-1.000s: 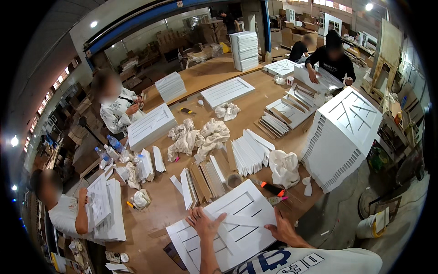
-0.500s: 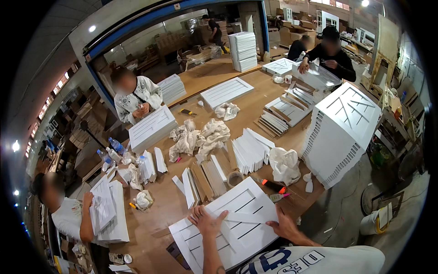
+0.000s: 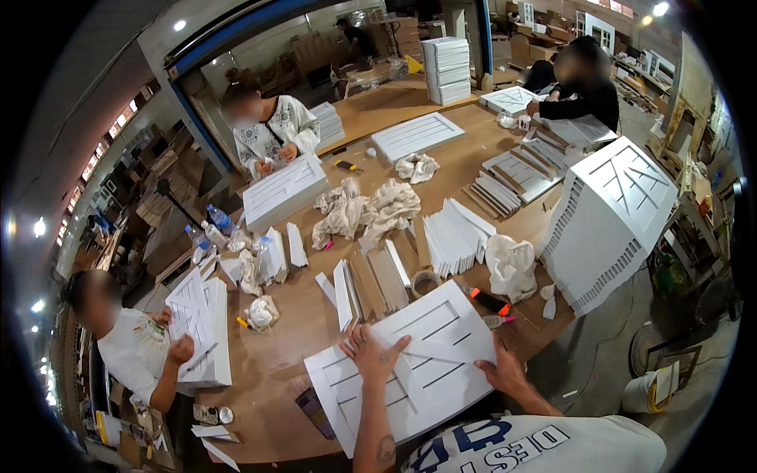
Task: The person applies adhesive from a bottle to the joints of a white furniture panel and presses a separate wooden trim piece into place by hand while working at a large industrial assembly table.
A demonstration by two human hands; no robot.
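Note:
A white grooved panel (image 3: 441, 347) with a diagonal strip lies in front of me at the near edge of the table. My left hand (image 3: 372, 355) rests on its upper left part, fingers spread and thumb stretched toward the diagonal strip (image 3: 440, 351). At the panel's right edge, my right hand (image 3: 505, 369) grips, thumb on top and the other fingers along the side, partly hidden. Just beyond the panel are a roll of tape (image 3: 426, 282), an orange-and-black tool (image 3: 490, 302) and a small bottle with a pink tip (image 3: 497, 321).
White strips (image 3: 451, 240) and brown strips (image 3: 364, 288) stand beyond the panel, near crumpled cloths (image 3: 392, 206). A tall stack of white panels (image 3: 603, 229) stands at right. A phone (image 3: 314, 412) lies left of my panel. Co-workers (image 3: 134, 355) stand around the table (image 3: 272, 378).
The whole view has shifted, so things sit farther right. Both my hands keep their places on the panel. The left co-worker's hand has moved onto their panel's front; the far-right one leans lower.

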